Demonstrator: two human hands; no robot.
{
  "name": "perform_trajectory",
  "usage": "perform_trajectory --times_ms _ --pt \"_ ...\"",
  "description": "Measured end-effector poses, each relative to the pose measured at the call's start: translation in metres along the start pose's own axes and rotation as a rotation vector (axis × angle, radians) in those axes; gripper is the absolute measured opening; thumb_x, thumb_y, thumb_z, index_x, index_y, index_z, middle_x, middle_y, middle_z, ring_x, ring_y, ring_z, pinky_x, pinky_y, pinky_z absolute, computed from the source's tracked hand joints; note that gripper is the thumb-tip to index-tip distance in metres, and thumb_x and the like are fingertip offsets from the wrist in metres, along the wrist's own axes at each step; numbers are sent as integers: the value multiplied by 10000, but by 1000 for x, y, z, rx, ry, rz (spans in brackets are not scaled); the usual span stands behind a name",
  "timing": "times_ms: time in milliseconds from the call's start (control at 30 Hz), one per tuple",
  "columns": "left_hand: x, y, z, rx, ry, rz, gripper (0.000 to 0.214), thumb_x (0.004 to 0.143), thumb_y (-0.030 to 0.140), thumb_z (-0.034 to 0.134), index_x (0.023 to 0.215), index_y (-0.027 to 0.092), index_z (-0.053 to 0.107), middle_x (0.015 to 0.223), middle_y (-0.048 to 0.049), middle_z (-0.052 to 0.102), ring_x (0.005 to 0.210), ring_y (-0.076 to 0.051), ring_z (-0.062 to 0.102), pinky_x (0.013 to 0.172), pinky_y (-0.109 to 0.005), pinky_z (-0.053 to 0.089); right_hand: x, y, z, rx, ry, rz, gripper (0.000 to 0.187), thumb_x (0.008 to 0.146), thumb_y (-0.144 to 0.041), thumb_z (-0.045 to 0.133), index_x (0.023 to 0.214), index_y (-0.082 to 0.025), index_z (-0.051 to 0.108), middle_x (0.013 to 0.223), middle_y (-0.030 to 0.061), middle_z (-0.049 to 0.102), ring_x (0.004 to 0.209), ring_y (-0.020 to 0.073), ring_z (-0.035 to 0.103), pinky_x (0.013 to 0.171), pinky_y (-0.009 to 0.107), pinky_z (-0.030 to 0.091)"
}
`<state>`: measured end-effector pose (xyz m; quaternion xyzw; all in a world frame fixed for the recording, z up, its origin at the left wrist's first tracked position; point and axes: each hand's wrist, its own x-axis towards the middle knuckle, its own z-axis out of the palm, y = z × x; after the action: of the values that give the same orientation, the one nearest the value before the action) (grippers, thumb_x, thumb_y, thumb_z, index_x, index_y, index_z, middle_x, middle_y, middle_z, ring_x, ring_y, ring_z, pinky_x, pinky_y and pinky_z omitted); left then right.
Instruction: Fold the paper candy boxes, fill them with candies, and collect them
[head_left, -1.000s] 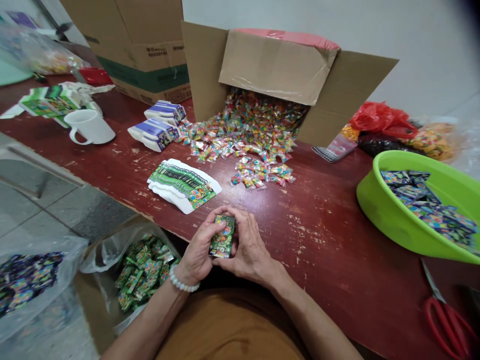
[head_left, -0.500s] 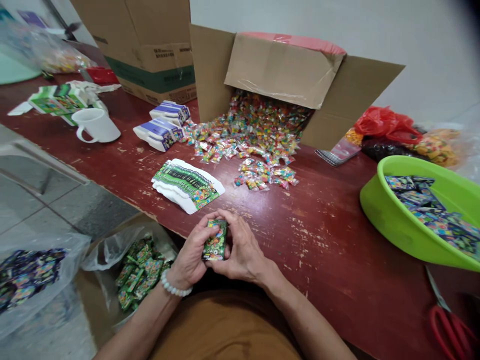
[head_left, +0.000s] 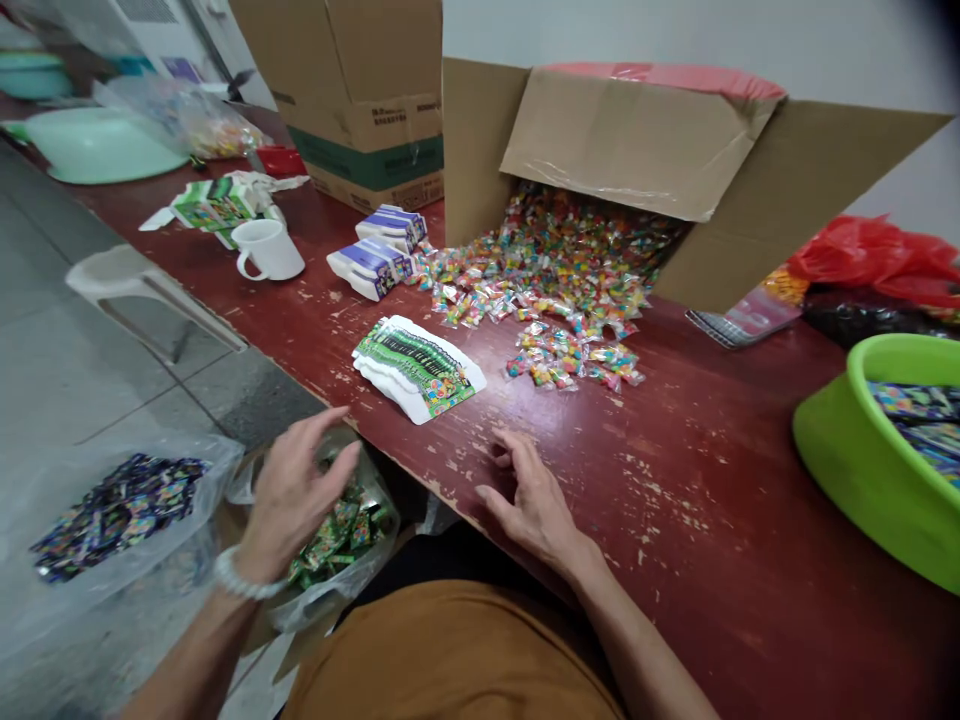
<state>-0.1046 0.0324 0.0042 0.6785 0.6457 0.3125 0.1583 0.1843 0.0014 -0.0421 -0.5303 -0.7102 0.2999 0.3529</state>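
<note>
My left hand point(head_left: 296, 495), with a pale bead bracelet at the wrist, hovers over a plastic-lined box of small green packs point(head_left: 341, 540); its fingers are apart and hold nothing. At the table's near edge, my right hand point(head_left: 532, 500) has loosely curled, parted fingers with nothing between them. Just beyond it lies a stack of flat green-and-white printed cartons point(head_left: 420, 370). Small clear sachets of coloured candy point(head_left: 559, 355) lie farther back, spilling from an open cardboard box point(head_left: 600, 150) tipped on its side.
Purple-and-white cartons point(head_left: 373, 266) and a white mug point(head_left: 268, 250) stand to the left on the red table point(head_left: 675, 520). A green basin point(head_left: 840, 440) of dark packs is at right. On the floor side are a bag of dark packs point(head_left: 131, 510) and a white stool point(head_left: 127, 272).
The green pack held in both hands is no longer in them. My left hand has moved left over the lined box; my right hand has opened beside the table edge. The view has turned left.
</note>
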Motion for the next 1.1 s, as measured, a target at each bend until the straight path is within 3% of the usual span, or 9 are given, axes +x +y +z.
perform_trajectory --times_ms 67,133,233,433,633,733,833,1000,1100 --pt "24 26 26 217 -11 174 456 894 407 516 1294 193 548 1253 -143 605 1124 -324 532 968 -443 374 -2 -1 3 -43 27 -50 607 820 -173 602 1381 -235 379 1339 141 500 1073 255 593 951 476 508" --pt "45 46 50 429 -26 222 484 887 423 522 1305 183 560 1288 -167 577 1117 -361 504 904 -458 380 -5 -1 5 -57 53 -83 567 822 -143 586 1356 -224 413 1314 143 520 1105 261 585 960 465 510" --pt "62 56 70 592 -56 262 427 881 448 535 1221 207 630 1264 -171 566 1083 -376 488 828 -449 374 -7 2 5 -43 79 -91 528 824 -117 573 1326 -221 448 1272 135 551 1100 251 591 947 435 526" --pt "65 49 70 618 -70 268 370 879 429 557 1176 221 631 1242 -151 563 1078 -350 473 827 -432 362 -6 5 7 -31 101 -81 474 837 -112 562 1295 -210 485 1256 132 566 1089 246 589 943 431 523" --pt "71 61 64 540 -48 205 322 810 427 648 1007 172 635 1145 -161 576 1054 -353 486 836 -436 369 -3 5 8 76 122 -51 442 815 -115 571 1245 -213 532 1181 113 599 947 208 606 884 399 526" --pt "59 67 60 280 -88 211 182 852 383 605 871 202 609 959 -83 620 944 -284 534 814 -397 384 3 4 6 298 200 150 479 809 -190 594 1278 -209 498 1172 107 606 822 167 617 793 354 537" --pt "33 71 59 -245 -288 79 193 874 386 582 813 206 546 752 6 572 710 -172 536 678 -290 409 10 0 0 611 270 363 598 807 -323 640 1353 -212 422 1248 119 590 767 141 615 717 309 534" --pt "-2 81 58 -803 -537 -227 283 789 407 710 819 183 541 732 35 548 663 -111 524 623 -220 414 13 -12 -13 805 301 355 361 823 -393 655 1114 -182 619 971 49 665 806 156 594 685 251 487" --pt "-5 87 56 -1042 -883 -329 397 752 428 746 1023 175 602 902 -34 661 806 -158 622 732 -257 467 12 -20 -19 802 229 312 286 848 -353 637 1089 -199 631 874 13 638 731 132 563 656 240 468"
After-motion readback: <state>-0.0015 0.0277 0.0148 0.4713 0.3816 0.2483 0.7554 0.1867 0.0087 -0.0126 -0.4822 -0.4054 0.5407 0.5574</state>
